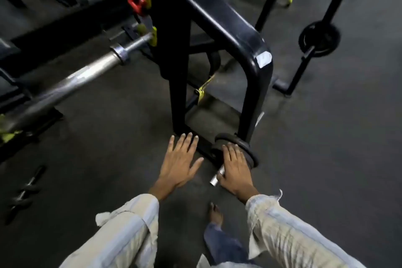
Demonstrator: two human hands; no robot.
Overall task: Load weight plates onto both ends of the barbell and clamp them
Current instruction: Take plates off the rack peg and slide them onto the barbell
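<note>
1. A black rack frame rises just beyond my fingertips, its uprights standing between me and the floor behind.
2. Far left of my fingers, small dumbbell handles lie on the floor.
3. My left hand hovers with fingers spread apart, holding nothing.
4. My right hand lies flat, fingers together, on dark weight plates stacked on a low chrome peg.
5. The barbell, bare chrome, sits up-left of my fingers, a red clamp beyond.

Black rack frame; small dumbbell on dark floor.
</note>
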